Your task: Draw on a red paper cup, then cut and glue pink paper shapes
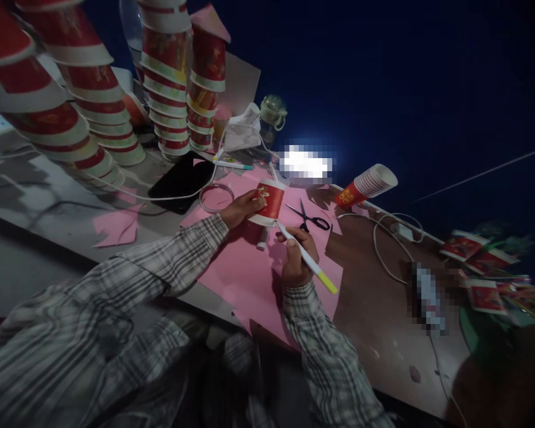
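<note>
My left hand is closed around a red and white paper cup, its thumb pressed on the printed side. In my right hand I grip a white marker pen with a yellow end; its tip meets or nearly meets the cup's white edge. Both hands are over a large sheet of pink paper. Black-handled scissors lie on the sheet, right of the cup. A small pale cylinder shows just below the cup, partly in shadow.
Tall towers of stacked cups stand at the left. A black phone, a roll of tape and another marker lie behind my left arm. A tilted cup stack and white cables are at the right.
</note>
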`<state>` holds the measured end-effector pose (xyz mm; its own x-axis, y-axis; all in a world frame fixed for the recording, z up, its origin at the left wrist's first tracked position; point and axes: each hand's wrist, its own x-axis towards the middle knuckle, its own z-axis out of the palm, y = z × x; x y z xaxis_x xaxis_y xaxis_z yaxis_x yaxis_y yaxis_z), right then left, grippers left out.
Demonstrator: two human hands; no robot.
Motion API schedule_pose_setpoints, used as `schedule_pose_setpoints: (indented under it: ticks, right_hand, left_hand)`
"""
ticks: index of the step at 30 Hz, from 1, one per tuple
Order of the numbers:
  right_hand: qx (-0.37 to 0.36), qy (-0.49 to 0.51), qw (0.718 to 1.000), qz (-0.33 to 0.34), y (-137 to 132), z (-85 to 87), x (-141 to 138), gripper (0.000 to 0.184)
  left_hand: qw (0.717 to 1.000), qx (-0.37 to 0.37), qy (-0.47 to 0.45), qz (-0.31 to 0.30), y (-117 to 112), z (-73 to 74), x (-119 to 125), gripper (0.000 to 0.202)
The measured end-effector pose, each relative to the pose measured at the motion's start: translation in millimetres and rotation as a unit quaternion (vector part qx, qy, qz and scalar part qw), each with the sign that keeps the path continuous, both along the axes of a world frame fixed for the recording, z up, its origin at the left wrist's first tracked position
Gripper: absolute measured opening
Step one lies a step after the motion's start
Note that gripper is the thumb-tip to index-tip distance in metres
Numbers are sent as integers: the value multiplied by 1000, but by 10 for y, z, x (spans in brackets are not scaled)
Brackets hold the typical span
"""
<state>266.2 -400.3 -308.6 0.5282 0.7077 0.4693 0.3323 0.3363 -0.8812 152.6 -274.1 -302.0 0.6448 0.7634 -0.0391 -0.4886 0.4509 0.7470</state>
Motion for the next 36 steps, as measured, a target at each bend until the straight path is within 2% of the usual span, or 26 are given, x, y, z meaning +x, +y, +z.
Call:
schedule_pose_setpoints:
  ticks: [9,17,28,36]
  right_hand:
    - [-3,8,1000,10,-3,0,-1,26]
    - [9,23,999,42,-10,-81,52,23]
    - [24,26,999,32,6,-28,26,24]
    - [-1,-6,999,-50,41,30,6,27]
  left_hand:
    - [1000,2,3,7,22,-12,4,52]
    - [1000,11,9,0,29,-20,0,52]
    - [1000,16,4,1,7,-13,-1,47]
    - [999,34,10,-12,31,-26,0,54]
